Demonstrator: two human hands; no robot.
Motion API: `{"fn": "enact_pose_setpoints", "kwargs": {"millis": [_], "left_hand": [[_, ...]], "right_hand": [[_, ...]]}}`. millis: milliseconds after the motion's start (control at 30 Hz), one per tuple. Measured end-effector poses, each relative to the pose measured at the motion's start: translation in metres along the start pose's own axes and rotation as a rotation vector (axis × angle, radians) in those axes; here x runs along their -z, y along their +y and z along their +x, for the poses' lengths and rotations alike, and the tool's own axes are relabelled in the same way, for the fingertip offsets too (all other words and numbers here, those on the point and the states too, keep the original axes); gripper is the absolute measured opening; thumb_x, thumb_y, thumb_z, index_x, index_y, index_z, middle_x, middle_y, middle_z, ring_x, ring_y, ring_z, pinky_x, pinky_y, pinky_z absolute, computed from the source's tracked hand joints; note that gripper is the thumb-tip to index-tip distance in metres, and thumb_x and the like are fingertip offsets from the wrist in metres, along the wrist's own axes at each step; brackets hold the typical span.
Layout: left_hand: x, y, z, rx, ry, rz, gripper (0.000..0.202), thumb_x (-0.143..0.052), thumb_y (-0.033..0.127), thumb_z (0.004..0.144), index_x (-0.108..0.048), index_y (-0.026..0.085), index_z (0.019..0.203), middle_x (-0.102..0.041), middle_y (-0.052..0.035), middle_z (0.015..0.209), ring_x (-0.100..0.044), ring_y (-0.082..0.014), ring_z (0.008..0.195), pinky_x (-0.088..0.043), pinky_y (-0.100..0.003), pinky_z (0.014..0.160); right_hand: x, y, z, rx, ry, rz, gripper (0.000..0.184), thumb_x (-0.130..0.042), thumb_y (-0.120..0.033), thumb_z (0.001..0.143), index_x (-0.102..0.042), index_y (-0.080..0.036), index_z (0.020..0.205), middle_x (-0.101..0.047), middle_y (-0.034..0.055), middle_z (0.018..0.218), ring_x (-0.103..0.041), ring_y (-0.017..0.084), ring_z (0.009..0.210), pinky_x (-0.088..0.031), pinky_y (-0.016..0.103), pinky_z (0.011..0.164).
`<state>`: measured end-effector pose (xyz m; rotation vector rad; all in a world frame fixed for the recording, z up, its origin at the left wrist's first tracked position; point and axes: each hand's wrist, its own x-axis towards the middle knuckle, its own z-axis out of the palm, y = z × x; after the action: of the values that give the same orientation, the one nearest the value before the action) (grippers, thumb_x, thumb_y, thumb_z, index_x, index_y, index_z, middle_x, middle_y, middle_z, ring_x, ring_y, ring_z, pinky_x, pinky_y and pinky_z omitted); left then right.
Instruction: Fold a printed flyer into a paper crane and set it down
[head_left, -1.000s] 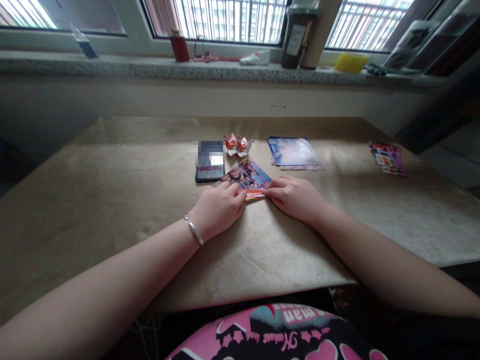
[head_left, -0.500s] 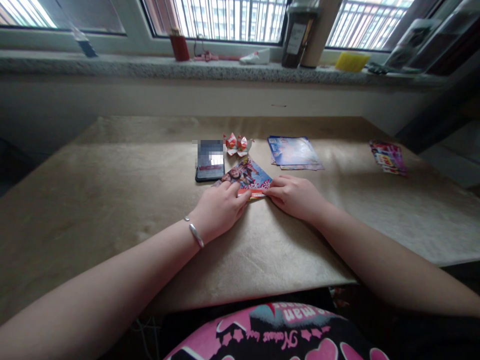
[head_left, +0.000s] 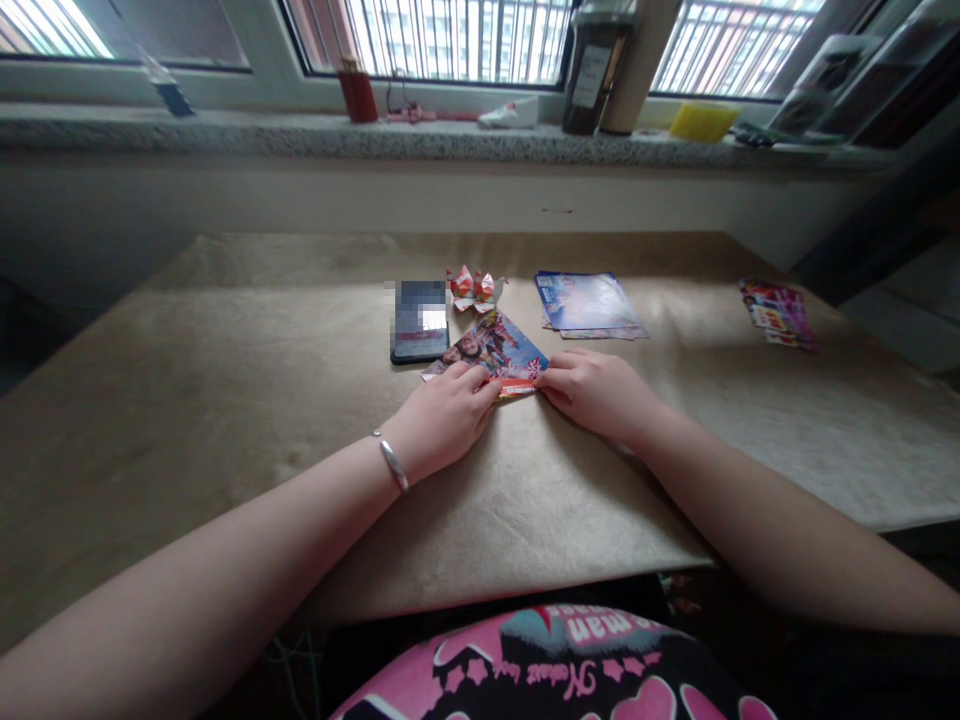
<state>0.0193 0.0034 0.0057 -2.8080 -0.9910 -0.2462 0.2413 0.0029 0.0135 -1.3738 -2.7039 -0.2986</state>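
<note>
A sheet of printed paper (head_left: pixel 501 345), folded into a triangle, lies on the table with its point facing away from me. My left hand (head_left: pixel 448 408), with a silver bangle at the wrist, presses the lower left part of it, fingers bent together. At the right corner, my right hand (head_left: pixel 589 388) grips the edge between thumb and fingers. An orange strip shows along the near edge between the hands. The paper's underside and left corner are partly hidden. Just beyond its tip sit folded red-and-white paper figures (head_left: pixel 474 290).
A phone (head_left: pixel 420 325) lies left of the paper. A stack of printed sheets (head_left: pixel 589 303) is to the right, and more colourful papers (head_left: pixel 778 314) lie at the far right. Behind the table (head_left: pixel 225 350), a granite sill (head_left: pixel 300 140) holds a dark jar (head_left: pixel 590 80) and a yellow block (head_left: pixel 703 124).
My right hand has slid slightly right along the paper's near edge. My left hand has shifted very little, and the paper stays almost in place.
</note>
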Motion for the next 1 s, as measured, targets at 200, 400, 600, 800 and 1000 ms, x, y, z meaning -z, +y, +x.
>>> {"fn": "enact_pose_setpoints", "kwargs": {"millis": [200, 400, 600, 800, 1000], "left_hand": [[0.004, 0.002, 0.0, 0.029, -0.049, 0.015, 0.033, -0.043, 0.032, 0.092, -0.058, 0.013, 0.115, -0.058, -0.0106, 0.101, -0.052, -0.024, 0.094, -0.045, -0.036, 0.085], [0.004, 0.002, -0.002, -0.003, -0.038, 0.021, 0.041, -0.042, 0.038, 0.093, -0.05, 0.017, 0.128, -0.057, -0.0097, 0.105, -0.051, -0.023, 0.098, -0.043, -0.035, 0.088], [0.006, 0.003, -0.002, -0.032, -0.036, 0.074, 0.046, -0.039, 0.046, 0.093, -0.049, 0.019, 0.129, -0.057, -0.0098, 0.102, -0.051, -0.023, 0.097, -0.043, -0.032, 0.084], [0.005, 0.003, -0.002, -0.027, -0.044, 0.103, 0.046, -0.038, 0.046, 0.094, -0.05, 0.019, 0.129, -0.057, -0.0101, 0.105, -0.051, -0.0231, 0.097, -0.041, -0.032, 0.085], [0.004, 0.002, -0.003, -0.018, -0.041, 0.089, 0.045, -0.036, 0.045, 0.094, -0.049, 0.02, 0.13, -0.056, -0.0099, 0.105, -0.05, -0.0239, 0.097, -0.042, -0.034, 0.085]], "right_hand": [[0.005, 0.003, -0.002, -0.062, -0.026, -0.015, 0.021, -0.048, -0.023, 0.088, -0.069, -0.023, 0.087, -0.067, 0.0018, 0.085, -0.059, 0.016, 0.077, -0.031, 0.027, 0.058], [0.008, 0.007, -0.003, -0.08, -0.051, -0.009, 0.023, -0.047, -0.025, 0.087, -0.071, -0.025, 0.088, -0.066, 0.0008, 0.083, -0.06, 0.015, 0.075, -0.029, 0.027, 0.054], [0.007, 0.011, -0.005, -0.098, -0.044, 0.017, 0.023, -0.049, -0.025, 0.085, -0.071, -0.029, 0.09, -0.068, -0.0004, 0.087, -0.06, 0.015, 0.076, -0.03, 0.026, 0.055], [0.003, 0.019, -0.006, -0.144, -0.035, 0.059, 0.018, -0.053, -0.027, 0.082, -0.07, -0.027, 0.083, -0.068, -0.001, 0.087, -0.06, 0.015, 0.077, -0.033, 0.025, 0.057], [0.0, 0.025, -0.005, -0.089, 0.008, 0.127, 0.013, -0.055, -0.025, 0.08, -0.068, -0.023, 0.08, -0.067, 0.0011, 0.086, -0.059, 0.016, 0.078, -0.037, 0.025, 0.062]]}}
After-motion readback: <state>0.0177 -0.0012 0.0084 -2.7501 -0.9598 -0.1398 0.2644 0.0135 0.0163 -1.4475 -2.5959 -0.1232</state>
